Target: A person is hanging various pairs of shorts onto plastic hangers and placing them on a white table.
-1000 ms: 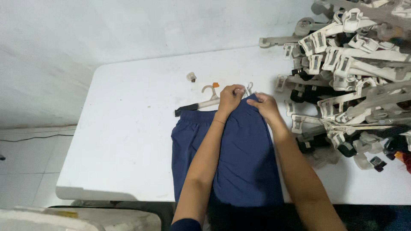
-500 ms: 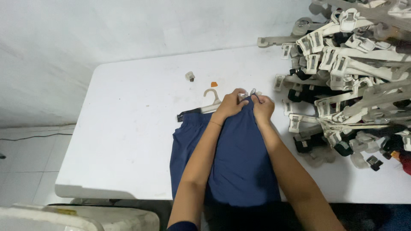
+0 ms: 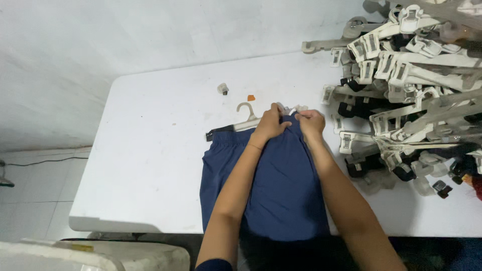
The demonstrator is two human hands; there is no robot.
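Dark blue shorts (image 3: 281,185) lie flat on the white table (image 3: 150,165), waistband toward the far side. A white clip hanger (image 3: 244,119) lies across the waistband, its hook pointing away from me. My left hand (image 3: 271,123) grips the waistband and the hanger bar near the middle. My right hand (image 3: 311,122) pinches the waistband at the hanger's right clip. Both hands sit close together, almost touching.
A large heap of white clip hangers (image 3: 406,85) with black clips covers the table's right side. A small white clip piece (image 3: 223,89) and an orange scrap (image 3: 251,98) lie beyond the shorts. The table's left edge drops to a tiled floor (image 3: 35,195).
My hands and the shorts' waistband have shifted slightly nearer to me and stayed together at the hanger's right end; the view has tilted a little.
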